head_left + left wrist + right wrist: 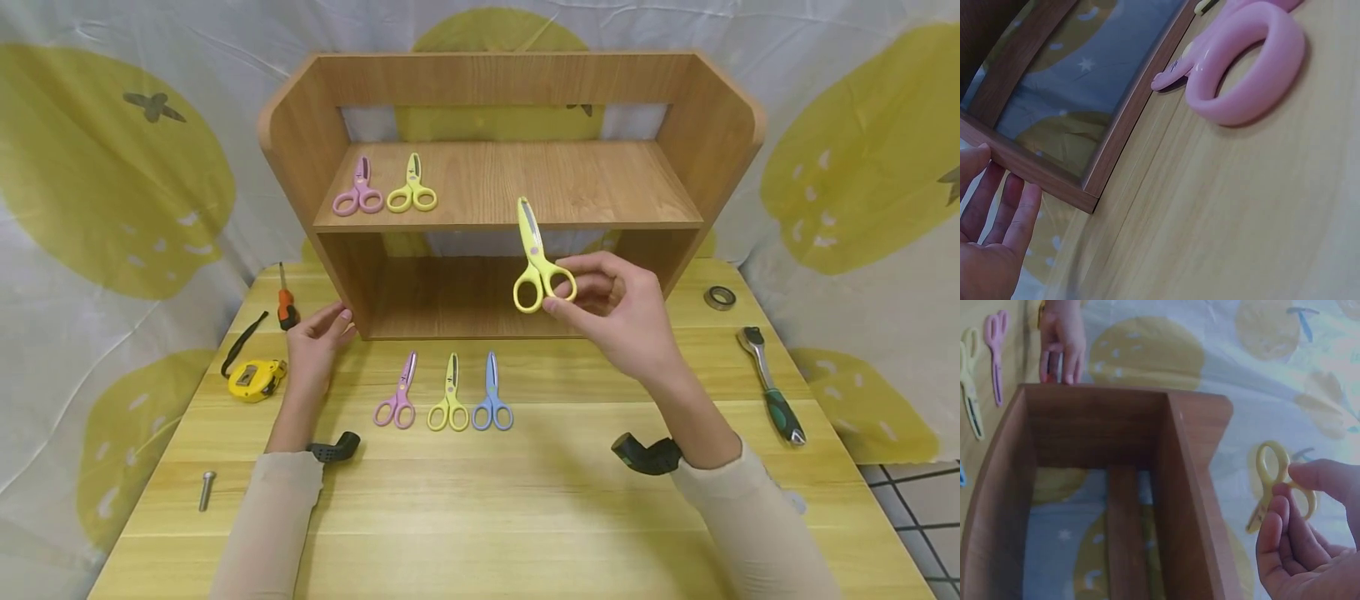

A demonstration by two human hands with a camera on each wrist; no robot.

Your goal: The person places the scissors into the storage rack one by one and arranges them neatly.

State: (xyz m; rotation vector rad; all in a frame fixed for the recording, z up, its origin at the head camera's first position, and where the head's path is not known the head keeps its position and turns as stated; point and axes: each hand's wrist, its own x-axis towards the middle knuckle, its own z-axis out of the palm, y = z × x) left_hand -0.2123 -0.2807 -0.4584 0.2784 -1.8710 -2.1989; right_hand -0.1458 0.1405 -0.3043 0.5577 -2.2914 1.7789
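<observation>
Yellow scissors [538, 265] are held in the air in front of the wooden shelf unit [300, 142], blades pointing up and closed, level with the front edge of the upper shelf board and right of its middle. The right hand [611, 312] pinches one handle loop between thumb and fingertips; the grip is closed on that loop, as the right wrist view also shows [1279, 487]. The left hand [318, 337] rests on the worktop [480, 517] at the lower left corner of the shelf unit, fingers straight and relaxed, fingertips touching the unit's side panel; it holds nothing. On the upper shelf, towards the left, lie a pink pair of scissors [360, 193] and a yellow-green pair [412, 188], side by side with blades pointing to the back. On the worktop in front of the unit three more pairs lie in a row, handles towards the person: pink [399, 398], yellow [449, 400] and blue [492, 398], close beside one another. Left of the left hand are a yellow tape measure [255, 379] and an orange-handled screwdriver [286, 304]; a bolt [206, 488] lies near the left front edge. On the right of the worktop lie a ratchet wrench [768, 392] with a green and black handle and, behind it, a small metal ring [719, 297].
</observation>
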